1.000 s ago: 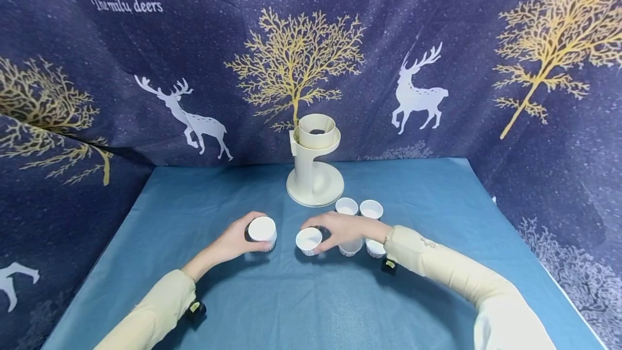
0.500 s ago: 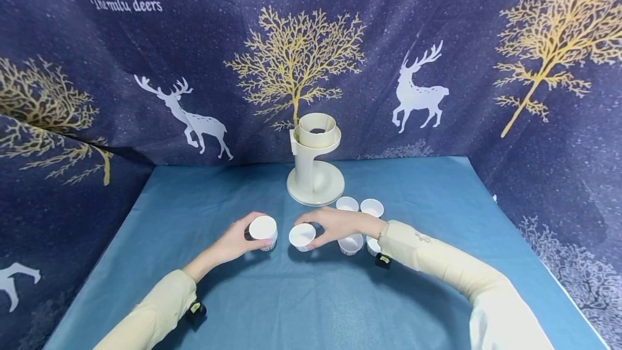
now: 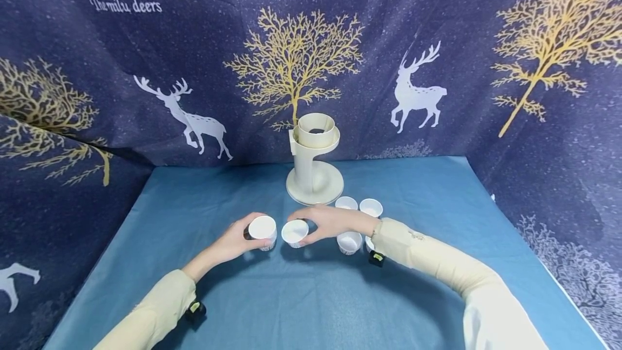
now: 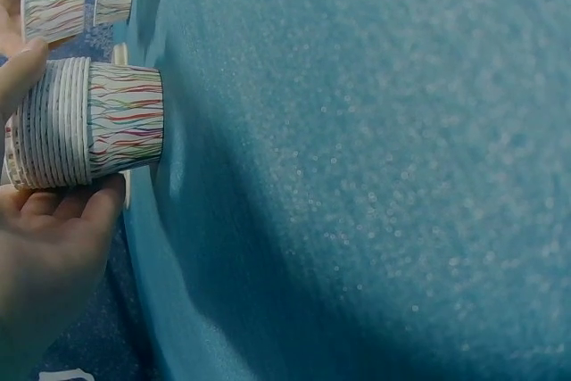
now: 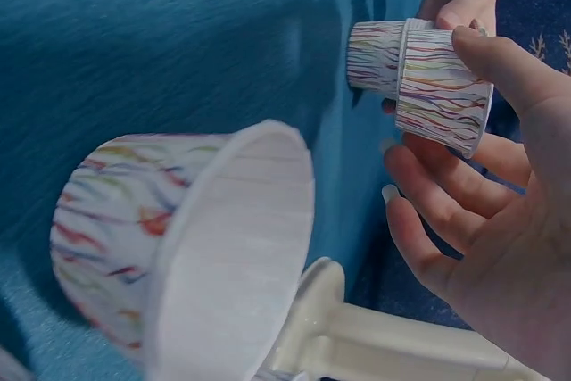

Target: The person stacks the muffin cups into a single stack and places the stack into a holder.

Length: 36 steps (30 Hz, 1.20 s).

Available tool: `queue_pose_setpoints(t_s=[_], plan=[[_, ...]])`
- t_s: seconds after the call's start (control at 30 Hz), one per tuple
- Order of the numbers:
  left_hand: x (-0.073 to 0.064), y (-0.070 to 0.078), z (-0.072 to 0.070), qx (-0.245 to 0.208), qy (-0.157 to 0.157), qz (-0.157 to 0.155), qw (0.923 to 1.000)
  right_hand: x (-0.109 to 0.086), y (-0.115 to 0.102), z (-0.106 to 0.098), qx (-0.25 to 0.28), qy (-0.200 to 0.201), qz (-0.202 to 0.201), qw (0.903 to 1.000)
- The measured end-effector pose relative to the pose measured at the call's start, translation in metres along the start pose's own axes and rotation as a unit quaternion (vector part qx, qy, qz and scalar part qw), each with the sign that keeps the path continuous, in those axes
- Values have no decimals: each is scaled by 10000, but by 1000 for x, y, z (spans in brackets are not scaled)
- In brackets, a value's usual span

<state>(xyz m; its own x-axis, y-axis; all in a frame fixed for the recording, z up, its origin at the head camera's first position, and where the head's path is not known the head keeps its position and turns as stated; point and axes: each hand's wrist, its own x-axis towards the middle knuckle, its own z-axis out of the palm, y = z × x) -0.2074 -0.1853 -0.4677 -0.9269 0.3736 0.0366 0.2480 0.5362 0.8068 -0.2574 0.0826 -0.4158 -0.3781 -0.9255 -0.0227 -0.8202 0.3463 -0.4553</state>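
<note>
In the head view my left hand (image 3: 235, 239) grips a nested stack of white paper baking cups (image 3: 263, 229) from its left side. The left wrist view shows the stack's many rims (image 4: 67, 122) and wavy coloured lines on the bottom cup. Just right of the stack, my right hand (image 3: 328, 221) pinches a single paper baking cup (image 3: 295, 233) by its side, thumb and fingers around it, its mouth upward and a small gap from the stack. In the right wrist view this cup (image 5: 442, 91) overlaps the stack behind it.
Several more paper baking cups (image 3: 349, 242) stand on the blue cloth (image 3: 311, 307) right of and below my right arm; the sleeve partly covers one. A cream stand with a round base and ring-shaped top (image 3: 305, 169) rises behind. A dark printed curtain (image 3: 194, 42) hangs at the back.
My right hand has carried its single cup left and slightly away from me, closer to the stack. The left hand and its stack have stayed nearly still.
</note>
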Motion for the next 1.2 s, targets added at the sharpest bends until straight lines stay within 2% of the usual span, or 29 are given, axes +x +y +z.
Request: queue_pose_setpoints(t_s=[0.3,0.53,0.63,1.13,1.2], plan=[[-2,5,0,-147,-46,-52,9999,10,-7,-6,452,98,-68,9989],[-11,33,-7,-278,-246,-77,9993,17,-8,-4,476,232,-237,9983],[-12,36,-9,-329,-316,-124,9989,20,-9,-4,556,333,-273,9975],[-10,37,-12,-247,-419,-248,9985,27,-16,-8,1078,406,-200,9931],[-9,32,-11,-248,-404,-264,9985,29,-17,-9,1111,440,-196,9926]])
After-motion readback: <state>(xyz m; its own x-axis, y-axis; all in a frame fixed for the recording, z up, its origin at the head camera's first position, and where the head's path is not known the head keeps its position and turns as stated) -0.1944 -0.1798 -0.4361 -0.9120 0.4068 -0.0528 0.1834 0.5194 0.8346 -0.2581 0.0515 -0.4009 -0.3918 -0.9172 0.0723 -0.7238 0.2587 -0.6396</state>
